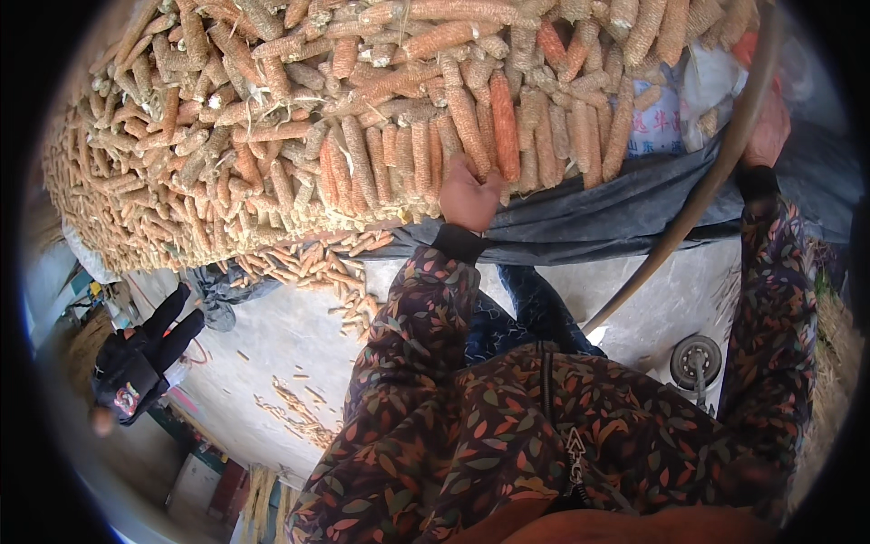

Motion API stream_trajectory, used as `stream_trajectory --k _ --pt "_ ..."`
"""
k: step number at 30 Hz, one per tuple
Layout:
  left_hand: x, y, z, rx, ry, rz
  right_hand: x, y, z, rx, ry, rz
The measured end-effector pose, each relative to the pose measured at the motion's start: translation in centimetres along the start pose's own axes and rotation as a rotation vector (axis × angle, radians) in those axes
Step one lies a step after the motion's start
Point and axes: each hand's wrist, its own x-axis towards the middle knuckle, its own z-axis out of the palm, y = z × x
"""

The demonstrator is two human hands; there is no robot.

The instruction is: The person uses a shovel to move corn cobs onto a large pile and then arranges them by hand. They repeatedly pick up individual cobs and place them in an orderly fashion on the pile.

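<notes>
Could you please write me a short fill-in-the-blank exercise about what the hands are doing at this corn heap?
1. The left hand reaches into a big heap of ____ cobs.
2. The right hand grips a long curved ____.
3. Under the near edge of the heap lies a dark grey ____.
4. On the concrete ground by the right sleeve sits a small ____.

Missing words: corn; pole; sheet; wheel
</notes>
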Motion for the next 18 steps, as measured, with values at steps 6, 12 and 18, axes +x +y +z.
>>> stream_trajectory --k 6,12,18 --pt "-1.6 0.5 -0.8 -0.062 0.035 0.002 0.1 -0.9 0.1 -0.045 0.001 0.026" --pt "-3.9 -1.0 -0.8 0.036 -0.004 0.045 -1.2 1.9 1.3 -0.18 -0.279 0.09" --pt "1.2 -0.8 0.2 0.175 -0.096 0.118 -0.7 2.7 1.1 -0.16 -0.409 0.129"
